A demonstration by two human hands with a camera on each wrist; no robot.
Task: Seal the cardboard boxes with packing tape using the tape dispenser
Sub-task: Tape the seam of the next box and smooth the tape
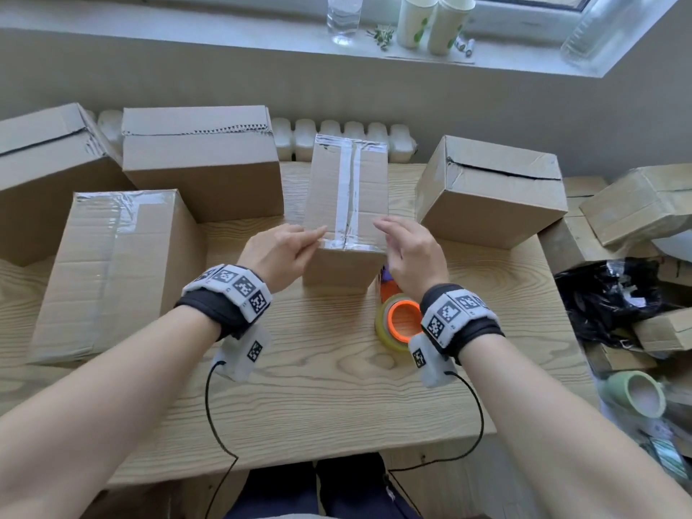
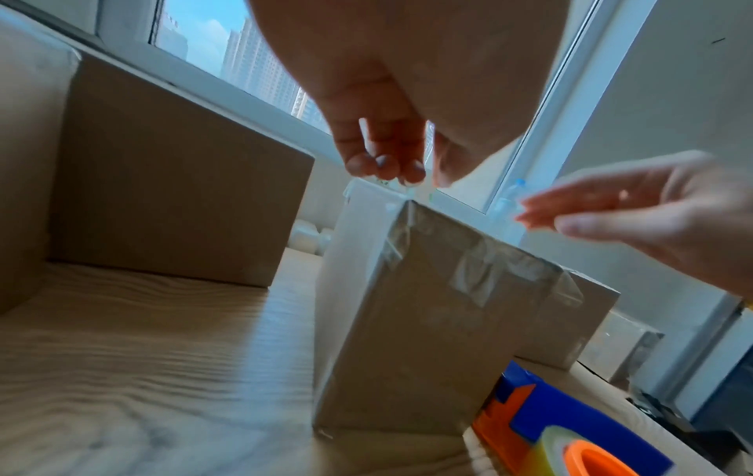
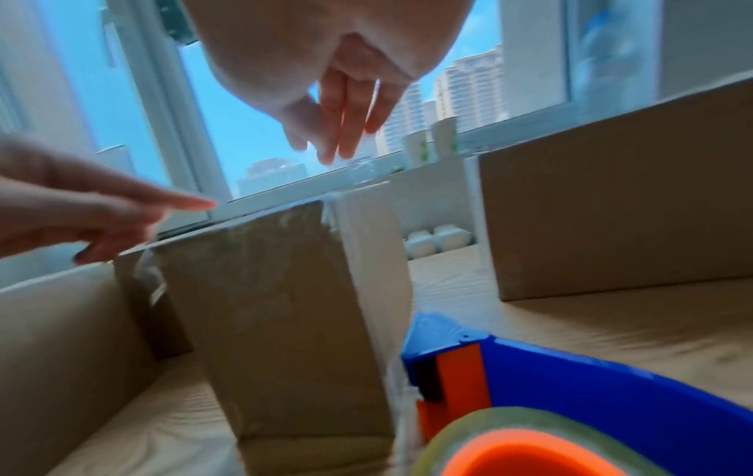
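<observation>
A narrow cardboard box [image 1: 346, 204] stands mid-table, with clear tape along its top seam and across both ends. My left hand [image 1: 296, 245] reaches to the box's near left top edge with straight fingers and holds nothing. Whether they touch the tape I cannot tell. My right hand [image 1: 404, 245] hovers by the near right corner, fingers relaxed and empty. In the left wrist view the left fingertips [image 2: 383, 167] hang just above the box [image 2: 428, 322]. The blue and orange tape dispenser [image 1: 398, 320] lies on the table under my right wrist, beside the box [image 3: 277, 306].
Sealed and unsealed boxes ring the middle one: a long taped box [image 1: 112, 271] at left, two behind it [image 1: 202, 162], one at right [image 1: 490, 192]. A black bag [image 1: 614, 297] and more boxes crowd the right edge. Cups [image 1: 434, 24] stand on the windowsill.
</observation>
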